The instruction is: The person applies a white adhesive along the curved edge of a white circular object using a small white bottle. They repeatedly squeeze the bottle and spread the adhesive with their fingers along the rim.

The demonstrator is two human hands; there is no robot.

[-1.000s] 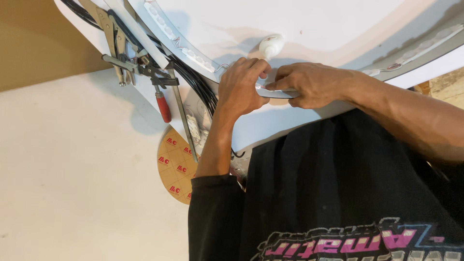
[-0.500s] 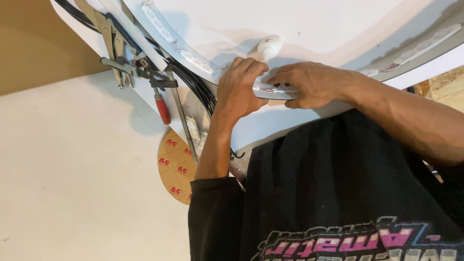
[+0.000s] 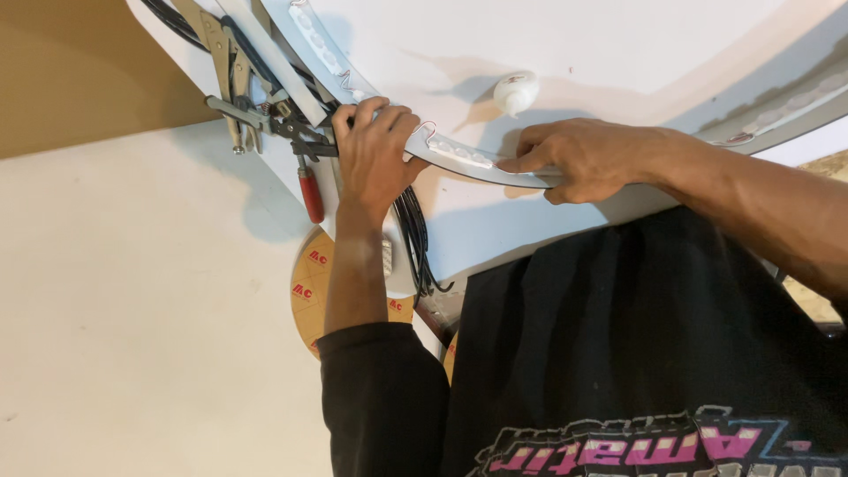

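Observation:
My left hand [image 3: 375, 155] grips a curved grey-white strip [image 3: 459, 159] with small white modules along it, lying on a large white panel [image 3: 601, 44]. My right hand [image 3: 587, 159] holds the same strip further right, fingertips pressing on its top face. A small wire clip [image 3: 427, 131] sits on the strip beside my left fingers. A white round knob [image 3: 516, 92] stands on the panel just above my right hand. A bundle of black cables [image 3: 413, 237] runs under my left hand.
Metal spring clamps [image 3: 252, 110] and a red-handled tool [image 3: 310, 194] sit at the panel's left edge. A brown cardboard disc [image 3: 309, 291] with red marks lies below on the pale table [image 3: 132, 309]. My black sleeve and shirt [image 3: 618, 353] fill the lower right.
My left hand has shifted left along the strip, away from my right hand, so more of the strip shows between them. The knob is now uncovered above my right hand.

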